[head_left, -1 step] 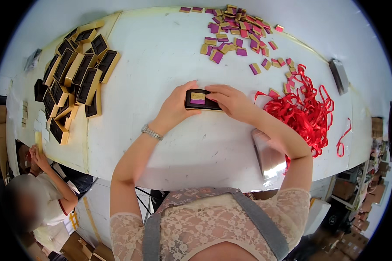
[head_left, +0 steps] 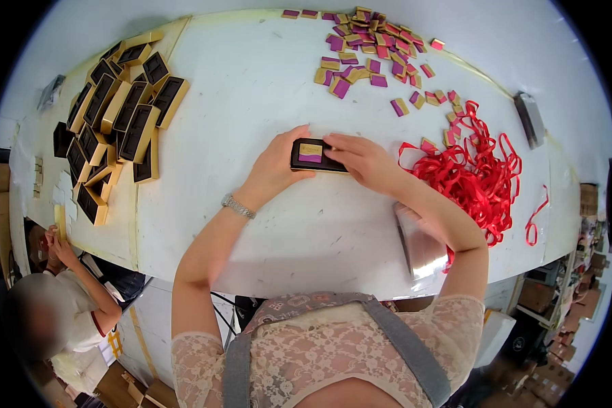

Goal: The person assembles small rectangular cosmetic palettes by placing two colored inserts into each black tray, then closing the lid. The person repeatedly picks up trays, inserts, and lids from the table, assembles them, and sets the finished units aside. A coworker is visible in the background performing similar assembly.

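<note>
A small black box tray with a gold outer edge (head_left: 330, 168) lies in front of me at mid-table. A gold and purple wrapped piece (head_left: 311, 153) sits flat in its left part. My left hand (head_left: 283, 161) grips the left end, with the thumb along the near side and fingers at the far side. Over the right part, my right hand (head_left: 360, 160) has its fingers bent together and reaching into the box. They cover that part, so whatever they hold is hidden.
Gold boxes with black insides (head_left: 139, 126) are heaped at the left. Wrapped pieces in purple, pink and gold (head_left: 377, 51) are scattered at the far right. Tangled red ribbon (head_left: 466, 183) lies right of my forearm, beside a shiny metallic item (head_left: 421, 245). Another person (head_left: 81, 299) works at lower left.
The box and both hands have shifted very slightly to the right. The wrapped piece in the left part looks a little flatter and its face shows more plainly.
</note>
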